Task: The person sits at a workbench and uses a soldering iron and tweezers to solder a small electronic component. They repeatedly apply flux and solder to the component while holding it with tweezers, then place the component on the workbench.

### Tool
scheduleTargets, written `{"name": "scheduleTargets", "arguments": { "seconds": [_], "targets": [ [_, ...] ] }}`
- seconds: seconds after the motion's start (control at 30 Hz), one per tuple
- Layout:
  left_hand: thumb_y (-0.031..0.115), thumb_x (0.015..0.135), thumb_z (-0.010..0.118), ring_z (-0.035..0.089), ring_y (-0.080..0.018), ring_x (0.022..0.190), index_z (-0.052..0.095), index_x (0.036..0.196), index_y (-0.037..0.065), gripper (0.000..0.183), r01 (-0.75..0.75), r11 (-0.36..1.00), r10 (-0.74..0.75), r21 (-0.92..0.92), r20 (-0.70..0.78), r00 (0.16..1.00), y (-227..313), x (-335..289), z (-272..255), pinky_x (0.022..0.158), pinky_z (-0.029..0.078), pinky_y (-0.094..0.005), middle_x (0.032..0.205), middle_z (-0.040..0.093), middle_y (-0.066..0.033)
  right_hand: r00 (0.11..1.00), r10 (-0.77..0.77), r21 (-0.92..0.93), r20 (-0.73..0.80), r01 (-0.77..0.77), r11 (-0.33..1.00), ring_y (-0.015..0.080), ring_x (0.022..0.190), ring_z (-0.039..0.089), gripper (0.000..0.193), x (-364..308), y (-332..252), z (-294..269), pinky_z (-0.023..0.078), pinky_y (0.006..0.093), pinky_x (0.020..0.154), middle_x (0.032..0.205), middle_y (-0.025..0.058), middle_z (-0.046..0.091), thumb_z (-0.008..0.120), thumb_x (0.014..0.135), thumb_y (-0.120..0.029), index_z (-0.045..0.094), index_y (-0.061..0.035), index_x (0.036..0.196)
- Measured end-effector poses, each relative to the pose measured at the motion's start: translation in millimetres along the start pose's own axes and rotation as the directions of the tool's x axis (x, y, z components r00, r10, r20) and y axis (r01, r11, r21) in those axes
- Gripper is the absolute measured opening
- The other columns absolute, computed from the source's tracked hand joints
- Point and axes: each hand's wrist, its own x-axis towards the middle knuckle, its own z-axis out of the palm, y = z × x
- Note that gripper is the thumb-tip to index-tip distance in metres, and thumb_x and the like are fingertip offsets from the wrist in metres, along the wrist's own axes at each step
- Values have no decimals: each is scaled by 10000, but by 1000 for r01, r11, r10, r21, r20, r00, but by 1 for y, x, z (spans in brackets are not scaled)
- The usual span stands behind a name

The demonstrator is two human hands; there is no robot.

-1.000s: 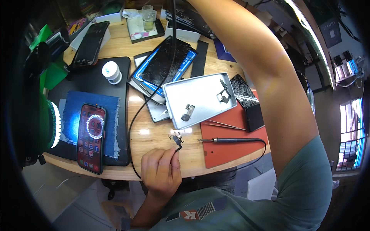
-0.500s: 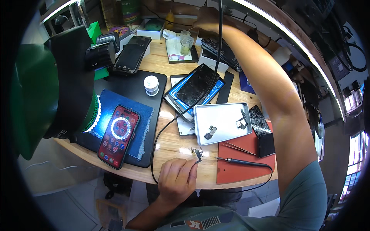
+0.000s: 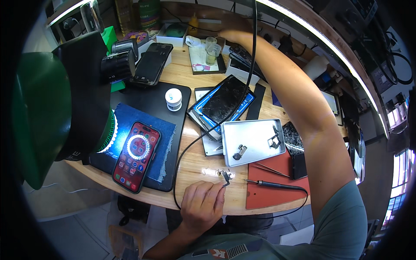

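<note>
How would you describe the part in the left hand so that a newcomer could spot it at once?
On the wooden table, find the white tray. Just below it in the view, the left hand pinches a small dark-and-silver part by its bent dark end. Unlike the parts lying in the tray, it is held.

Black mat (image 3: pixel 151 96) on wooden bench (image 3: pixel 197 164)
</note>
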Motion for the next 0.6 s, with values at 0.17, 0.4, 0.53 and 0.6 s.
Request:
{"name": "scheduleTargets", "arguments": {
  "seconds": [0.17, 0.4, 0.53, 0.6],
  "targets": [
    [67, 832, 819, 670, -277, 865, 744, 1037, 30, 221, -1, 1000, 1, -2, -12, 1000, 0, -1, 0, 779, 542, -382, 956, 668, -86, 1000, 9, 97, -1, -8, 995, 387, 1131, 717, 362, 2, 6, -4, 578, 490, 957, 1205, 253, 727, 677, 894, -246, 729, -22, 1174],
    [55, 833, 804, 668, -290, 854, 744, 1042, 28, 219, 7, 999, -9, -49, -23, 1000, 1, 2, 0, 771, 543, -390, 947, 670, -95, 1000, 6, 263, -25, 1, 965, 393, 1062, 731, 432, -24, 40, -26, 572, 458, 956, 1097, 240, 758, 760, 831, -378, 790, -20, 1071],
    [52, 822, 809, 663, -299, 845, 746, 1038, 37, 226, 50, 996, -52, -79, -31, 998, 0, -1, -2, 756, 533, -400, 942, 668, -93, 956, 194, 337, -221, -111, 935, 314, 922, 759, 355, -107, 38, -43, 577, 374, 858, 1000, 186, 787, 782, 857, -386, 827, -56, 980],
    [53, 809, 818, 663, -297, 848, 751, 1039, 46, 240, 33, 996, -33, -80, 5, 999, 2, 2, -3, 758, 524, -408, 942, 668, -91, 958, 250, 505, -142, -147, 850, 223, 865, 687, 362, -187, 43, -73, 508, 305, 809, 928, 127, 739, 765, 894, -369, 804, -22, 989]
  ]
}}
